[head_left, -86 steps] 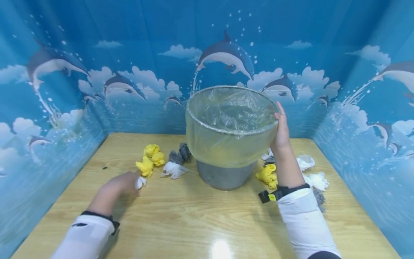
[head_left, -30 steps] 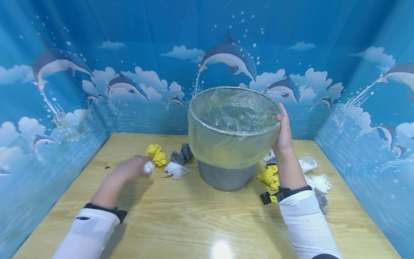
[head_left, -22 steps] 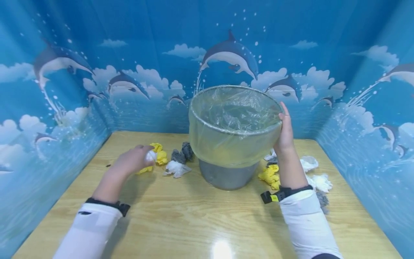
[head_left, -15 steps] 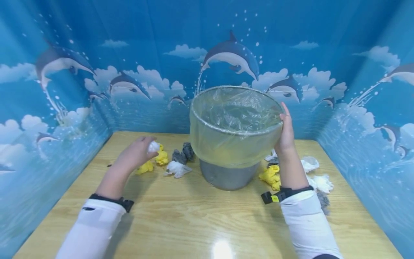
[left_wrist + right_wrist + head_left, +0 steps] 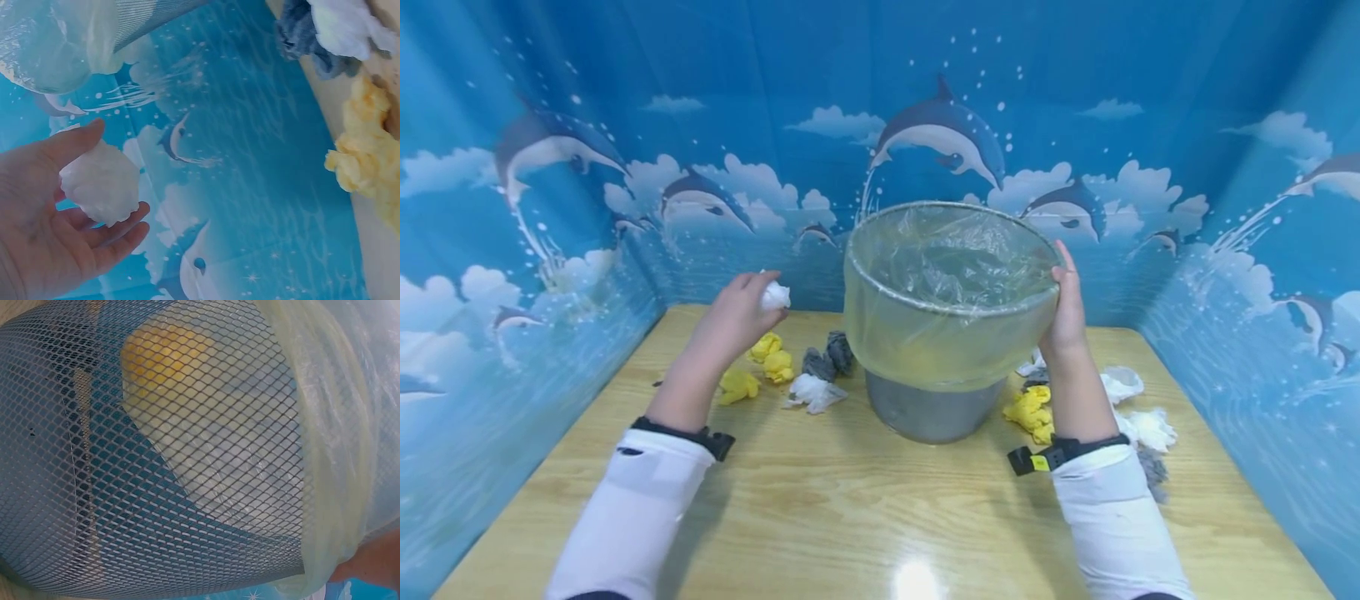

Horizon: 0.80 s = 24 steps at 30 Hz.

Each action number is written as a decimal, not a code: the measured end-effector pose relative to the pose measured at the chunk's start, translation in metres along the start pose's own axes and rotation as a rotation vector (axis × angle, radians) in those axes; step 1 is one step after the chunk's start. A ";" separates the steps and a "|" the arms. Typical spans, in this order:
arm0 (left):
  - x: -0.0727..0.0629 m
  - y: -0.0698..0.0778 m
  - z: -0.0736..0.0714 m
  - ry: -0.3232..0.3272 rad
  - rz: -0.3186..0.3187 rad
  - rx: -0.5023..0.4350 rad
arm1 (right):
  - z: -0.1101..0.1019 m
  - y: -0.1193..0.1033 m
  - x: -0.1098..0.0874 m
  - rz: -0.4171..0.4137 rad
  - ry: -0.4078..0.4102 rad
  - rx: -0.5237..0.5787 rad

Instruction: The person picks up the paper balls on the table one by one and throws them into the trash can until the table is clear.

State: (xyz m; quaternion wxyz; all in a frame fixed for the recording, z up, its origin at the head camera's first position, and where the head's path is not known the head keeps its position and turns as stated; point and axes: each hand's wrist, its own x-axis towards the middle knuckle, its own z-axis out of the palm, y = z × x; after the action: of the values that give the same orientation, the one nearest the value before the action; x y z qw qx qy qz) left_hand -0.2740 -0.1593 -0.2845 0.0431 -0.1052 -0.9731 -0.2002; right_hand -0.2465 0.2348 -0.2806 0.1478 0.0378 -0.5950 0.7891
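My left hand is raised above the table's back left, holding a crumpled white wad between thumb and fingers. In the left wrist view the white wad sits within the curled fingers of the left hand. A grey mesh trash bin stands at the table's middle. Its translucent yellow-green liner bag is folded down over the rim. My right hand grips the bin's rim on the right side. Through the mesh, the right wrist view shows a yellow lump within the liner.
Left of the bin lie yellow wads, a separate yellow wad, dark grey wads and a white crumpled bag. On its right lie a yellow wad, white wads and a grey one. A dolphin-print curtain surrounds the table.
My left hand has lifted the white wad from the table's left side, moving up and rightward past the yellow wads. The right hand keeps its hold on the bin's rim.
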 end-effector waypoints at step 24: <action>0.016 0.089 -0.024 0.244 0.175 -0.123 | 0.000 0.002 0.000 -0.024 0.003 0.007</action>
State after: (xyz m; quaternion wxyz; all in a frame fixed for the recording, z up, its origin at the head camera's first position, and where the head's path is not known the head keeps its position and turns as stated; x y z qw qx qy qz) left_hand -0.2690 -0.0863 -0.2267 0.1717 -0.1671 -0.9337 -0.2660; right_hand -0.2467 0.2341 -0.2820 0.1581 0.0440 -0.5916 0.7893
